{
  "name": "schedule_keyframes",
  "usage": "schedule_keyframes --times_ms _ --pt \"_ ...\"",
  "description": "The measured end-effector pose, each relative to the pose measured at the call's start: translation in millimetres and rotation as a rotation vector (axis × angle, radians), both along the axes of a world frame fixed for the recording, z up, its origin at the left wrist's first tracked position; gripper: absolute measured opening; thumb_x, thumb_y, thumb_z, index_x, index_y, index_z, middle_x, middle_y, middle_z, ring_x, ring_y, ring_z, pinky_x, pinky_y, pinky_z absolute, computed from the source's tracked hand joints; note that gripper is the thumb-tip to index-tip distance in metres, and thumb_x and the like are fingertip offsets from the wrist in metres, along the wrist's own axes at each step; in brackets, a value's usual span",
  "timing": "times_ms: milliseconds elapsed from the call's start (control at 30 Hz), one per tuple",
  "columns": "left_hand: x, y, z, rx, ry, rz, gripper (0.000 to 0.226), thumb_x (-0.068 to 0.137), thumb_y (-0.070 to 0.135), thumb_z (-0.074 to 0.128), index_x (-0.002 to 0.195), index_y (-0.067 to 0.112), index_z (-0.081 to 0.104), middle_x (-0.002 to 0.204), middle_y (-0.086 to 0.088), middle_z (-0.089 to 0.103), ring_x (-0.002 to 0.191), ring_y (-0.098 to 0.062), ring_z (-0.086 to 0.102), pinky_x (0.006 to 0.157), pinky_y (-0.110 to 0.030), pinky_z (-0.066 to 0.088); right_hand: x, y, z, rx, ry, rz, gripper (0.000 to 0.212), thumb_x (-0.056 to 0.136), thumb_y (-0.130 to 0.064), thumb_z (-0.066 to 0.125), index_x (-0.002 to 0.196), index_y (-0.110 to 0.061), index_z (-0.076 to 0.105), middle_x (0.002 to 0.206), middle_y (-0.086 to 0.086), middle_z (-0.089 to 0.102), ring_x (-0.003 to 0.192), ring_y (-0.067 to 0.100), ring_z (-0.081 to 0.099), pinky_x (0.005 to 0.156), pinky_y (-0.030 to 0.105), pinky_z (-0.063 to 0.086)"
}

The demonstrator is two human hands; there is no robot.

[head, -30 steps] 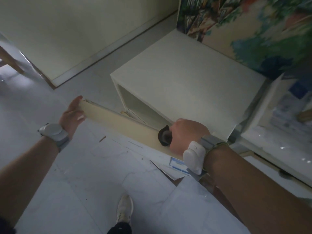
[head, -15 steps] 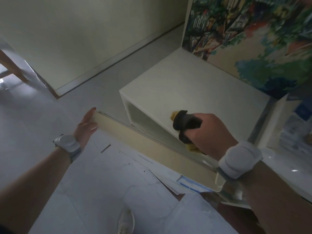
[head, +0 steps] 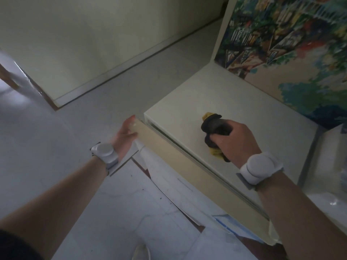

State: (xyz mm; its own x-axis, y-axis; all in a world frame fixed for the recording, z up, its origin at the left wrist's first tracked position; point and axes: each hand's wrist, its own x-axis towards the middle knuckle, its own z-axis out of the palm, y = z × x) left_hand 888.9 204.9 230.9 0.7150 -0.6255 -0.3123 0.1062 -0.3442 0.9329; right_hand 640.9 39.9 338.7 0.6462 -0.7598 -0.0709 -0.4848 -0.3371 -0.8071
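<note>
A long beige panel [head: 187, 167] stands on edge in front of a low white cabinet [head: 244, 102], running from centre to lower right. My left hand [head: 124, 136] holds the panel's far left end, fingers wrapped behind it. My right hand [head: 232, 141] grips a bunched black and yellow cloth [head: 213, 127] and presses it on the cabinet's white top. Both wrists wear white bands.
A colourful painting [head: 293, 47] leans against the wall behind the cabinet. Flat white sheets and cardboard [head: 169, 199] lie on the pale floor below the panel. A cream wall with a skirting board [head: 120, 70] runs at the back left. My shoe [head: 140, 252] shows at the bottom.
My right hand has lifted the cloth from the panel's front edge onto the cabinet top. The panel has swung up closer to the cabinet front, with my left hand still on its end.
</note>
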Motion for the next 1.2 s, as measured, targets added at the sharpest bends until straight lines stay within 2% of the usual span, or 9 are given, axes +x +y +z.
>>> schedule_keyframes --times_ms 100,267,400,500,600,700,867,1033,1200 --pt "10.4 -11.4 -7.9 0.001 -0.012 -0.027 0.07 0.086 -0.02 0.04 0.147 0.013 0.032 0.153 -0.018 0.034 0.139 -0.037 0.034 0.092 -0.027 0.031 7.0 -5.5 -9.1 -0.04 0.039 -0.015 0.023 0.08 -0.01 0.066 0.072 -0.032 0.064 0.071 -0.007 0.067 0.06 0.003 0.063 0.047 0.008 0.042" --pt "20.1 -11.2 -9.8 0.083 0.013 -0.057 0.067 0.089 -0.014 0.045 0.146 0.017 0.034 0.149 -0.022 0.039 0.101 -0.019 0.047 0.077 -0.023 0.036 11.7 -11.6 -20.6 -0.039 0.048 -0.017 0.025 0.08 -0.01 0.066 0.074 -0.034 0.065 0.072 -0.008 0.067 0.068 0.014 0.065 0.057 0.02 0.044" --pt "21.7 -19.7 0.3 0.056 -0.077 0.001 0.069 0.077 -0.02 0.046 0.136 0.016 0.048 0.137 -0.01 0.044 0.129 -0.029 0.04 0.089 -0.029 0.039 9.2 -15.5 -31.7 -0.068 0.071 -0.013 0.022 0.08 -0.014 0.069 0.076 -0.035 0.064 0.074 -0.012 0.066 0.071 0.012 0.064 0.059 0.021 0.044" --pt "11.6 -25.7 17.9 0.016 -0.177 -0.036 0.055 0.068 0.003 0.055 0.116 0.028 0.061 0.137 -0.01 0.049 0.123 -0.016 0.045 0.096 -0.033 0.041 8.2 -17.8 -37.5 -0.097 0.062 -0.026 0.016 0.081 -0.017 0.07 0.082 -0.032 0.063 0.075 -0.008 0.065 0.073 0.02 0.065 0.064 0.026 0.049" --pt "-6.5 -31.7 31.9 0.005 -0.29 -0.13 0.042 0.07 0.012 0.059 0.102 0.039 0.064 0.126 -0.001 0.058 0.105 -0.012 0.054 0.085 -0.019 0.04 2.2 -17.2 -36.1 -0.085 0.041 -0.042 0.014 0.082 -0.018 0.07 0.083 -0.031 0.064 0.079 -0.004 0.066 0.077 0.023 0.066 0.073 0.035 0.055" --pt "-29.6 -38.4 36.3 0.072 -0.486 -0.236 0.036 0.078 0.018 0.059 0.102 0.045 0.062 0.124 0.012 0.057 0.112 -0.007 0.052 0.089 -0.007 0.034 -10.7 -12.1 -35.6 -0.09 0.054 -0.067 0.013 0.08 -0.017 0.068 0.078 -0.029 0.064 0.075 -0.01 0.064 0.072 0.015 0.063 0.068 0.03 0.052" --pt "-72.5 -45.8 47.2 0.101 -0.491 -0.316 0.033 0.077 0.035 0.058 0.106 0.052 0.062 0.122 0.014 0.061 0.11 -0.009 0.059 0.099 -0.039 0.048 -41.2 -5.8 -30.2 -0.097 0.062 -0.052 0.007 0.076 -0.019 0.058 0.082 -0.02 0.06 0.071 -0.008 0.06 0.068 0.011 0.058 0.057 0.024 0.042" --pt "-124.3 -48.9 56.7 0.08 -0.481 -0.453 0.034 0.082 0.036 0.061 0.113 0.052 0.057 0.119 0.02 0.061 0.11 -0.002 0.059 0.097 -0.033 0.049 -89.1 -0.1 -28.8 -0.061 0.012 -0.157 0.031 0.077 -0.023 0.062 0.106 -0.03 0.054 0.087 -0.018 0.057 0.078 0.005 0.056 0.06 0.021 0.045" --pt "-191.0 -61.8 68.9 -0.028 -0.382 -0.632 0.044 0.078 0.039 0.067 0.119 0.048 0.054 0.122 0.027 0.059 0.107 0.006 0.061 0.093 -0.025 0.05 -140.9 5.8 -20.3 -0.067 -0.008 -0.246 0.034 0.076 -0.028 0.064 0.106 -0.031 0.049 0.089 -0.017 0.057 0.077 0.007 0.057 0.061 0.024 0.048"
